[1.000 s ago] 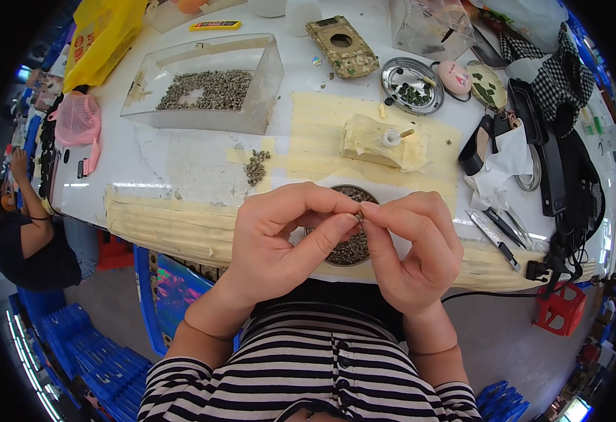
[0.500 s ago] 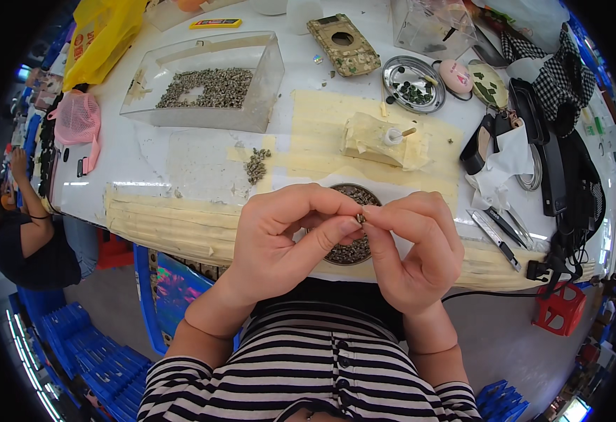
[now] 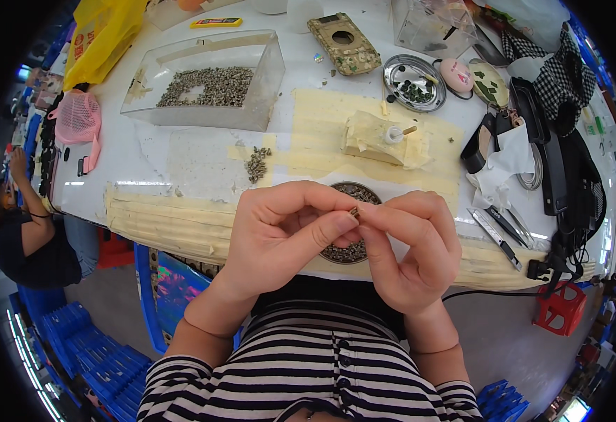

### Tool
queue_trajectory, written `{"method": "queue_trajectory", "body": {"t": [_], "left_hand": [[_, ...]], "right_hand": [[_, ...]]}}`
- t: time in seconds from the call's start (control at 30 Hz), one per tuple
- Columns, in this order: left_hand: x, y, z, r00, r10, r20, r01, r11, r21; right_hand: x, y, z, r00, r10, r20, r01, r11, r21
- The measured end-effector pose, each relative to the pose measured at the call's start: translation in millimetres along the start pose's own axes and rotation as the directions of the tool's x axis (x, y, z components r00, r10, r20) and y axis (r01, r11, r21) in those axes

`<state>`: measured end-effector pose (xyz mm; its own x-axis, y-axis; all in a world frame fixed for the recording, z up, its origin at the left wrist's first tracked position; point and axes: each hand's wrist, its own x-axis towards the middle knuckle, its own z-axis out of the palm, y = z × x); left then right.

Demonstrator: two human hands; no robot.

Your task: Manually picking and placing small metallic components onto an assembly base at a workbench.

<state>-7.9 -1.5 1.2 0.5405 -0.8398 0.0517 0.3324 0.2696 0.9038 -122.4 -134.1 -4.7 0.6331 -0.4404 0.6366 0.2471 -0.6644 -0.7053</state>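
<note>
Over a round dish point(image 3: 376, 197) of small metallic pieces, both my hands meet fingertip to fingertip. My left hand point(image 3: 273, 235) pinches one small brownish metallic piece point(image 3: 354, 212) between thumb and forefinger. The thumb and forefinger of my right hand point(image 3: 417, 246) close at the other side of that piece; their tips partly cover it. My hands hide much of the dish. A loose pile of similar pieces point(image 3: 257, 164) lies on the table beyond my left hand. Past the dish stands a tape-wrapped block point(image 3: 373, 141) with a small white cup and a stick on it.
A clear bin point(image 3: 271, 84) of pieces stands far left, a camouflage-patterned box point(image 3: 343, 43) at the back. Rightward are a metal plate point(image 3: 420, 105) of dark green bits, a utility knife point(image 3: 494, 238), tweezers and black straps. Another person point(image 3: 30, 239) sits at far left.
The small piece has shifted slightly left and up and turned in my fingertips. My left hand has drawn a little to the left; my right hand is nearly where it was.
</note>
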Motion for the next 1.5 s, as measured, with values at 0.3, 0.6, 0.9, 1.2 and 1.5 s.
{"method": "queue_trajectory", "body": {"t": [0.3, 0.6, 0.9, 1.2, 1.5], "left_hand": [[1.8, 2.5, 0.9, 0.999, -0.031, -0.018, 0.033, 0.996, 0.088], [1.3, 0.4, -0.2, 1.000, -0.017, 0.004, 0.017, 0.998, 0.069], [-0.9, -1.0, 4.4, 0.998, 0.016, -0.062, -0.008, 0.992, 0.127], [2.2, 1.4, 3.6, 0.933, 0.356, 0.059, -0.301, 0.680, 0.669], [6.3, -1.4, 4.1, 0.880, 0.466, 0.092, -0.385, 0.587, 0.712]], "right_hand": [[-1.8, 2.8, 1.4, 1.000, -0.010, -0.027, 0.009, 0.999, -0.046], [-1.0, 2.7, 0.3, 1.000, -0.001, -0.015, 0.000, 0.998, -0.063], [-0.9, 2.3, -0.3, 1.000, 0.017, -0.016, -0.018, 0.998, -0.065], [-0.7, 3.8, -0.3, 0.999, 0.013, -0.032, -0.014, 0.999, -0.042], [-1.3, 2.6, -1.0, 0.999, 0.049, -0.022, -0.049, 0.999, -0.022]]}}
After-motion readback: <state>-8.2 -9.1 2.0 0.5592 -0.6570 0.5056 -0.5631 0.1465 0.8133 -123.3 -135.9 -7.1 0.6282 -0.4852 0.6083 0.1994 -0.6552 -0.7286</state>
